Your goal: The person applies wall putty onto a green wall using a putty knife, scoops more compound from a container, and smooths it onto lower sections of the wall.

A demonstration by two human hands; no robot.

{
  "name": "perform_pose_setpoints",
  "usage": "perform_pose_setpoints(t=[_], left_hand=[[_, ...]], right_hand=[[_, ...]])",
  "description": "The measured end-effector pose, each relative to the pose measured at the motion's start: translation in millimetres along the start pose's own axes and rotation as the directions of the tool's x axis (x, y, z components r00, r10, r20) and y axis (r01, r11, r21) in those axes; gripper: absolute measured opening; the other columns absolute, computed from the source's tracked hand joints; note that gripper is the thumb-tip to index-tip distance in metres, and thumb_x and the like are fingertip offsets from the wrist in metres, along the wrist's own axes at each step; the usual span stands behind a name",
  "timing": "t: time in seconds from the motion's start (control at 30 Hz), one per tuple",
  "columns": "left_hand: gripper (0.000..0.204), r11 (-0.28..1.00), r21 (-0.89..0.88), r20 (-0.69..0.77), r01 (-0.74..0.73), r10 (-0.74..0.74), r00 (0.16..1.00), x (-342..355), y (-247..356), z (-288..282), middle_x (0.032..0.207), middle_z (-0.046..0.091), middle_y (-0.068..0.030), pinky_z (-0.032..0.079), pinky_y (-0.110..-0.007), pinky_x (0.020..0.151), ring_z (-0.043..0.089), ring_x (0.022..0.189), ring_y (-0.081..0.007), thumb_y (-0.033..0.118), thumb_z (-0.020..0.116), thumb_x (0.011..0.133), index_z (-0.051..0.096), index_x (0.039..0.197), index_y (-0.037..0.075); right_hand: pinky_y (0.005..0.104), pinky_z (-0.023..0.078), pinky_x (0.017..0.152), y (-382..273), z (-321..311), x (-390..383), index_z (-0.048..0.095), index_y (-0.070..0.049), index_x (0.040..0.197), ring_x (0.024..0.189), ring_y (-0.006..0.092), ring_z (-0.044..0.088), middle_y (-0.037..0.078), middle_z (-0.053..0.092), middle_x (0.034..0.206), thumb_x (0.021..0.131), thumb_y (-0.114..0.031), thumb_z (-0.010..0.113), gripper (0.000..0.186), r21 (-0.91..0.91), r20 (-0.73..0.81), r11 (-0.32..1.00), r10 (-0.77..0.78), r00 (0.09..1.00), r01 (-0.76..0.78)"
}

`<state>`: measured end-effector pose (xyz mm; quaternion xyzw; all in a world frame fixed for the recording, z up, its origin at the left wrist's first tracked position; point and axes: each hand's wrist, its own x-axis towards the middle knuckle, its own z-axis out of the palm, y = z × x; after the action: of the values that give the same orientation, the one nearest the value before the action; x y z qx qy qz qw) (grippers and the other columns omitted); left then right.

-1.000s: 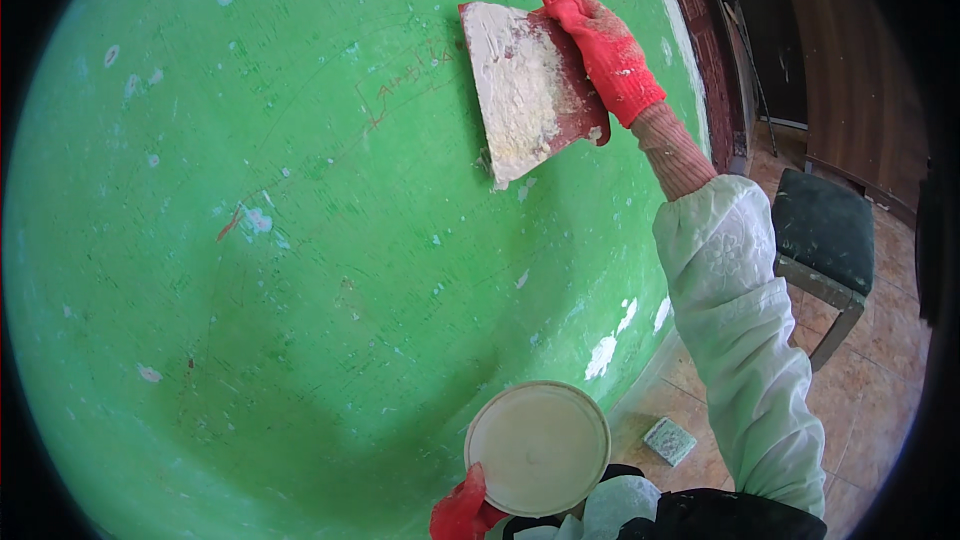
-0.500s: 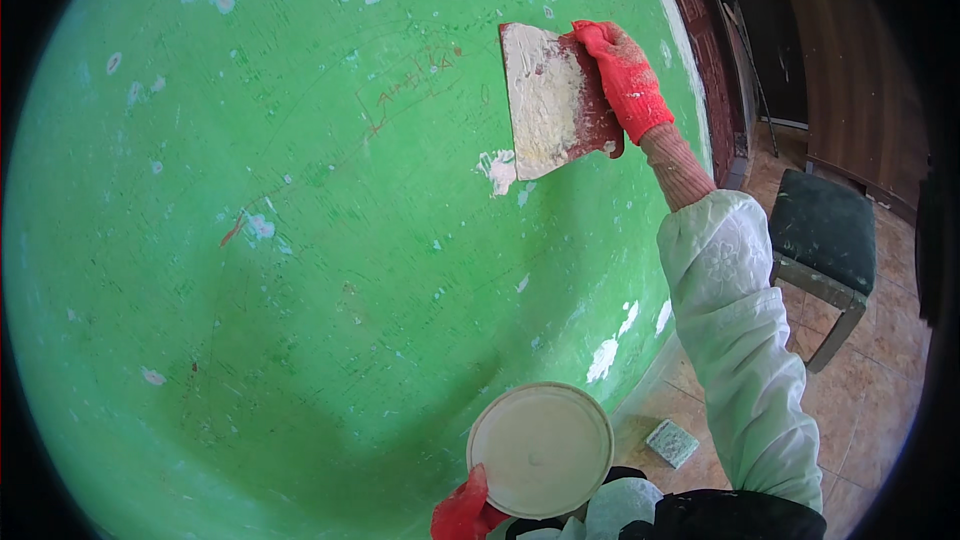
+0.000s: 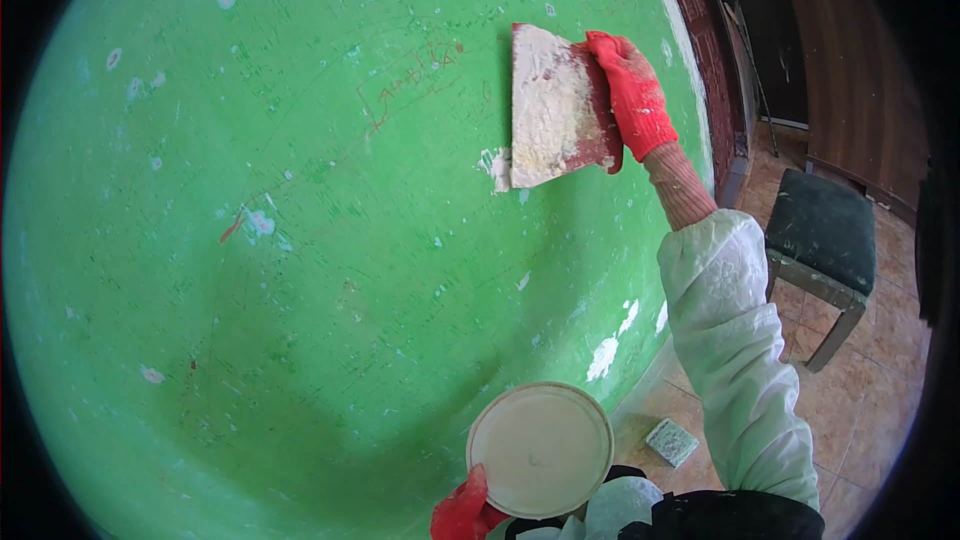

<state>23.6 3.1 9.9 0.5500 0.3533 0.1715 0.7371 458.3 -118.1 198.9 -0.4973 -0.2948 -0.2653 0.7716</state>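
Now that our right fingers (image 3: 607,45) hold the blade (image 3: 575,110) farther right, uncovered paste (image 3: 497,172) seems stuck to the wall (image 3: 330,280), left fingers (image 3: 476,485) gripping a disc (image 3: 540,440).

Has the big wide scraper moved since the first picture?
Yes, to the right and slightly down: the scraper now sits farther from the red scribble on the green wall.

A broad green wall (image 3: 330,270) is filling the left and centre, pale chips and a reddish scrawl (image 3: 420,80) breaking up its paint, white patches (image 3: 602,357) showing low on the right! Soft shadow is darkening its lower stretch. Up right, a dark red panelled surface (image 3: 695,20) is edging in, brown wood-grained panelling (image 3: 860,60) rising beyond, and a pale-flecked, dark-cushioned stool (image 3: 820,225) is standing on tan floor tiles (image 3: 860,405).
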Motion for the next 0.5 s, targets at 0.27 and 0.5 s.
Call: perform_pose_setpoints(t=[0.27,0.5], left_hand=[[0.043,1.0,-0.029,0.047,0.005,-0.004,0.999,3,-1,-3,0.108,0.066,-0.0085,0.055,-0.03,0.077,0.066,0.095,-0.0154,0.033,0.049,0.102,0.059,0.124,-0.001],[0.057,0.998,-0.023,0.114,0.05,-0.047,0.992,10,-2,-7,0.13,0.055,-0.0211,0.052,-0.045,0.096,0.06,0.115,-0.0305,0.033,0.048,0.101,0.04,0.137,-0.01]], right_hand=[[0.0292,0.047,0.086,16,2,-7,0.064,-0.003,0.113,0.092,0.0132,0.059,0.004,0.066,0.101,0.095,-0.035,0.055,0.037,0.077,-0.053,0.995,0.071,0.996,-0.067],[0.0302,0.047,0.082,15,10,-16,0.065,-0.003,0.111,0.088,0.0141,0.058,0.005,0.065,0.098,0.094,-0.034,0.055,0.037,0.162,-0.101,0.981,0.123,0.987,-0.106]])
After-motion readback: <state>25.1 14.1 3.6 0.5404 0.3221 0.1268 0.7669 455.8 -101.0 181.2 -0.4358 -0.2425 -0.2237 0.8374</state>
